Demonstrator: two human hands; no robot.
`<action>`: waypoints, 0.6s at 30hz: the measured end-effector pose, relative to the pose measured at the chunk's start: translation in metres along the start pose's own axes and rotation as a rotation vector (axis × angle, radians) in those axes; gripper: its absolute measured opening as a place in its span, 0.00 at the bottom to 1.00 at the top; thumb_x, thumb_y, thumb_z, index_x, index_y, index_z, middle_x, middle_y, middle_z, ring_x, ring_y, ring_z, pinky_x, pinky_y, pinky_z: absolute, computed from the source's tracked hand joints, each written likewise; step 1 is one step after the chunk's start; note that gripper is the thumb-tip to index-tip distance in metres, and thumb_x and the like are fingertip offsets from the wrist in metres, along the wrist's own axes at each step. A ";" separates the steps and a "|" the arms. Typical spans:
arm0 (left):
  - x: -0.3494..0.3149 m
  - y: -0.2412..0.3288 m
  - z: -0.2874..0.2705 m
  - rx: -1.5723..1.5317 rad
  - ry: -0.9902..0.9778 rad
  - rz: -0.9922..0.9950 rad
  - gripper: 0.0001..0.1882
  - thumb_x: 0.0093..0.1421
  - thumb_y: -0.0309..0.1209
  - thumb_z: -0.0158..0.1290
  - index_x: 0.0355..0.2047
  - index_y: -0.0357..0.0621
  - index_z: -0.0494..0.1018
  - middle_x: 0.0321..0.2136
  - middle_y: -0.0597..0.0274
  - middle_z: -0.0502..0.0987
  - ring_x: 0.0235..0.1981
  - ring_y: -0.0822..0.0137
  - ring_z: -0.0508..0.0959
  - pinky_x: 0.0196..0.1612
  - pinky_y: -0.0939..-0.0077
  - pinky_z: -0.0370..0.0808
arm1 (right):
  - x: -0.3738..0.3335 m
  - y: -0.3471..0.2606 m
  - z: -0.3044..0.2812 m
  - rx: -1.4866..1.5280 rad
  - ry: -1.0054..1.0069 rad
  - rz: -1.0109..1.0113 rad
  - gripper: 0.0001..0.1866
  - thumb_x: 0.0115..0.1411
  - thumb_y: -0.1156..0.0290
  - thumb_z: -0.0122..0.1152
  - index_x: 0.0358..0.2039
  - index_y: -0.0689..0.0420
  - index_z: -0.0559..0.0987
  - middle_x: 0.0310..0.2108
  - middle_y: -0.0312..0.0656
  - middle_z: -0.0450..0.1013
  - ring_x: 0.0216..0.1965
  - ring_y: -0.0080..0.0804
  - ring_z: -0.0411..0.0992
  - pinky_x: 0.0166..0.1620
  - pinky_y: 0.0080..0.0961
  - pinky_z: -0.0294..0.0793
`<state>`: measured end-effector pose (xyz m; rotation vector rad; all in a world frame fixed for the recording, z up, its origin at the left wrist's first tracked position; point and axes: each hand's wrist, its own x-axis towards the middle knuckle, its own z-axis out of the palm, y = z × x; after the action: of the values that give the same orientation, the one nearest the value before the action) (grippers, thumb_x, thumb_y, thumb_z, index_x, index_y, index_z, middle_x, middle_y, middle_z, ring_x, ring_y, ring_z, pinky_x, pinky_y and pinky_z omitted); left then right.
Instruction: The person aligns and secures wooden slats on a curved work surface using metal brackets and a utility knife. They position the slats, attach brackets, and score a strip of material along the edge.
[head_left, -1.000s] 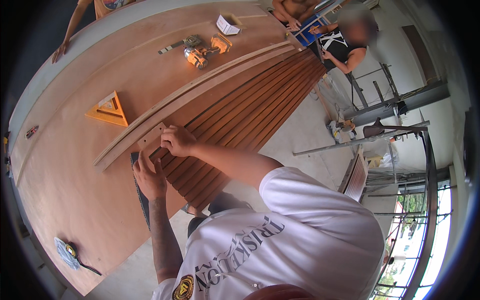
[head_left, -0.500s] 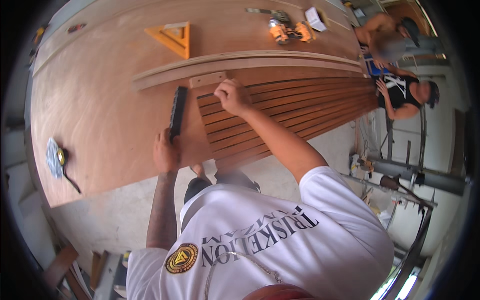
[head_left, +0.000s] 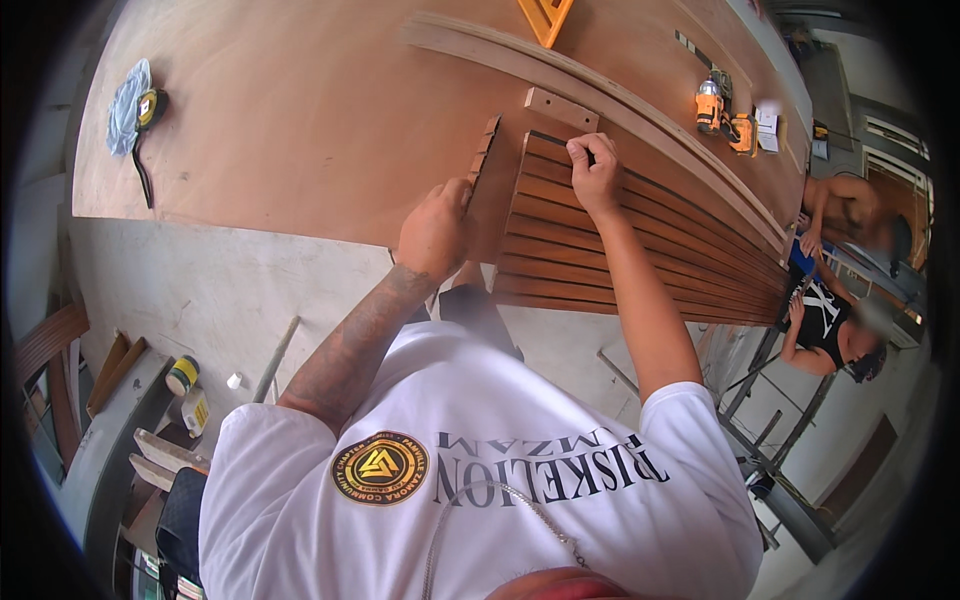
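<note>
My left hand (head_left: 437, 232) is closed around the near end of a short ribbed strip (head_left: 487, 148), dark along its notched edge, which points away over the plywood tabletop (head_left: 300, 120). Just right of it lies a slatted wooden panel (head_left: 640, 238), brown with dark grooves, running off to the right. Over the panel's far left corner, my right hand (head_left: 596, 176) is curled with fingers pinched together; whatever they may hold is hidden. A small wooden block (head_left: 562, 107) with holes rests beyond that hand.
Long wooden battens (head_left: 620, 105) lie behind the panel. Farther back are an orange triangular square (head_left: 547, 18) and orange power tools (head_left: 711, 108). A tape measure (head_left: 151, 106) and a plastic bag (head_left: 125, 108) sit at left. Two people stand by the panel's far end, right.
The view has turned, so the table and panel appear rotated. My left hand still grips the strip, now tilted and closer to the panel's end. My right hand stays curled near the panel's far corner.
</note>
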<state>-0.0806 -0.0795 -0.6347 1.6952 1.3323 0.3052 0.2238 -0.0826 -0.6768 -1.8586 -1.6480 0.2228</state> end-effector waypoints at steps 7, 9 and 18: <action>-0.015 0.001 0.029 -0.172 -0.069 0.116 0.27 0.63 0.27 0.57 0.64 0.46 0.74 0.41 0.48 0.78 0.40 0.42 0.82 0.44 0.51 0.80 | -0.001 0.001 -0.002 -0.002 -0.042 -0.005 0.07 0.68 0.68 0.67 0.35 0.59 0.83 0.36 0.43 0.79 0.41 0.44 0.77 0.45 0.37 0.76; -0.014 -0.001 0.035 -0.226 -0.047 0.149 0.26 0.63 0.26 0.56 0.63 0.45 0.75 0.41 0.48 0.78 0.39 0.42 0.82 0.43 0.51 0.80 | -0.001 0.001 -0.002 0.000 -0.051 -0.016 0.07 0.69 0.69 0.67 0.35 0.59 0.83 0.36 0.43 0.79 0.40 0.44 0.77 0.45 0.37 0.76; -0.010 -0.005 0.039 -0.336 -0.083 0.153 0.25 0.63 0.25 0.56 0.62 0.40 0.75 0.42 0.46 0.78 0.40 0.42 0.81 0.45 0.51 0.79 | 0.000 -0.001 -0.004 0.000 -0.084 -0.002 0.07 0.70 0.70 0.66 0.36 0.61 0.83 0.36 0.44 0.80 0.41 0.42 0.78 0.47 0.34 0.76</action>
<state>-0.0610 -0.1083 -0.6560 1.5088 1.0276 0.5121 0.2256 -0.0836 -0.6731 -1.8702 -1.7060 0.3037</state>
